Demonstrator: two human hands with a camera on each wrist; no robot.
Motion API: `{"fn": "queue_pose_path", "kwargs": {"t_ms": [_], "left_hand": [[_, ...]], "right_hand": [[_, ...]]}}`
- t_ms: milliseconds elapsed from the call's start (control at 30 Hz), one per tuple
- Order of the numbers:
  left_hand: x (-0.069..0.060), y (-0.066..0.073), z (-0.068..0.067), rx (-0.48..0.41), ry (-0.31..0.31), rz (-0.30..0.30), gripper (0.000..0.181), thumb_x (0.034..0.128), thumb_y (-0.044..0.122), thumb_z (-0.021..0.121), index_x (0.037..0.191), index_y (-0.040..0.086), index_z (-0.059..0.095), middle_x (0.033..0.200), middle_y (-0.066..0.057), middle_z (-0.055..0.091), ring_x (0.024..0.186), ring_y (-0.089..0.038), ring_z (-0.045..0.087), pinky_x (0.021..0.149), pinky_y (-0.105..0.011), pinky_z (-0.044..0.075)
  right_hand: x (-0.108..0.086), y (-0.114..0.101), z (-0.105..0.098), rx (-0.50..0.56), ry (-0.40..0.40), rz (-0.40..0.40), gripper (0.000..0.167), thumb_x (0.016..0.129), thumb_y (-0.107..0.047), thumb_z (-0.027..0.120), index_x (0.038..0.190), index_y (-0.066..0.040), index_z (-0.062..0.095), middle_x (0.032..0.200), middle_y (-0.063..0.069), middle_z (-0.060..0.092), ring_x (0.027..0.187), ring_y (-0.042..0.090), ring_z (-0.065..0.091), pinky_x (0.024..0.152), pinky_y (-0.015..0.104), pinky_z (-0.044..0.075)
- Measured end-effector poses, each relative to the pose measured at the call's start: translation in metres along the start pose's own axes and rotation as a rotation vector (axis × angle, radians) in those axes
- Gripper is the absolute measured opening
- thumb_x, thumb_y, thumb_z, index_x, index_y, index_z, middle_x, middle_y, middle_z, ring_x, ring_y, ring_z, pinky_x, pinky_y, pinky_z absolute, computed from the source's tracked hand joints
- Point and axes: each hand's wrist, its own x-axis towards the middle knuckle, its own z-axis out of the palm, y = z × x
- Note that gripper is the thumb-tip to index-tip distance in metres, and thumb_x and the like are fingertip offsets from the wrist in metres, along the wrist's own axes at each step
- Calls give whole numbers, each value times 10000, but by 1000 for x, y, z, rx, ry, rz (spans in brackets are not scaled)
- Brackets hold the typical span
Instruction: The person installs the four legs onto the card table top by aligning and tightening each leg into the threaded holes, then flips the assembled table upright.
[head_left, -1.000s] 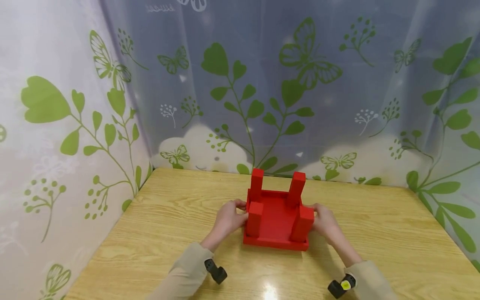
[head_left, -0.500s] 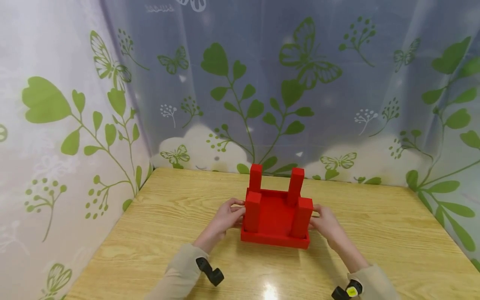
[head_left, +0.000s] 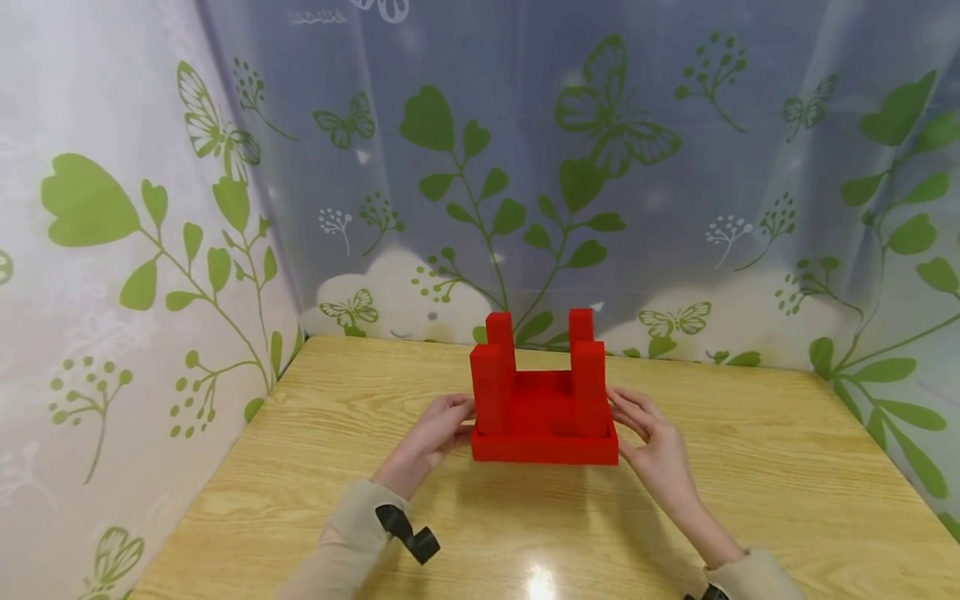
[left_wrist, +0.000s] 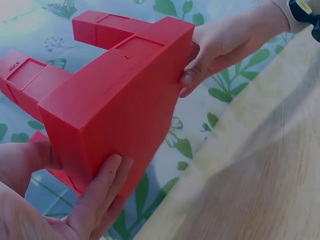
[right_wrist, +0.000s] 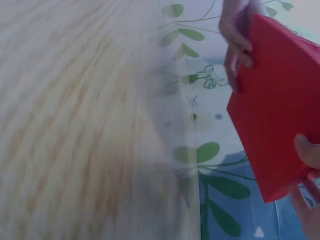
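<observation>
A small red table (head_left: 545, 451) with its legs pointing up is held between both hands, off the wooden surface. Its flat outer face and marked side edge show in the left wrist view. My left hand (head_left: 435, 433) grips its left edge; the left wrist view shows the thumb near the leg side and the fingers (left_wrist: 102, 187) on the flat face. On the opposite edge, my right hand (head_left: 660, 454) holds it, with fingers along the side and thumb lower down. The right wrist view shows a digit of my right hand (right_wrist: 309, 152) pressed on the flat face.
The wooden tabletop (head_left: 360, 375) spreads under the hands, with a glare spot near its front. A patterned curtain (head_left: 480, 167) with leaves and butterflies hangs behind its back edge. Another patterned sheet (head_left: 135, 350) stands along the left.
The red table has risen and shifted slightly left, and its tilt has changed so its front edge faces me more squarely. Both hands moved with it; the right fingers have extended along its side.
</observation>
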Motion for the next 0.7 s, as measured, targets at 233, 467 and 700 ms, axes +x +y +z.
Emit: {"fn": "queue_pose_path", "kwargs": {"t_ms": [233,467,700], "left_hand": [[-3,7,0,-18,-14,-20,381,1075,72,396,1344,-168,519,1017,-74,691,760,-128,673,720,-229,582],[-6,10,0,-13,-51,7,398,1032,25,353,1328,-197,500,1037,-70,668,824,-124,636,722,-219,558],[-13,11,0,-7,-93,32,439,1075,74,329,1423,-183,404,1086,-64,657,856,-69,652,739,-177,555]], "right_hand": [[0,4,-3,-73,65,-235,519,727,216,781,1212,43,715,1275,96,694,1241,-23,577,963,105,466],[4,6,-4,44,81,-381,430,955,-299,687,1134,91,720,1208,73,718,1211,87,634,949,162,509],[4,1,-6,179,102,-406,372,962,-167,691,1136,162,686,1216,98,707,1196,132,649,981,223,509]]}}
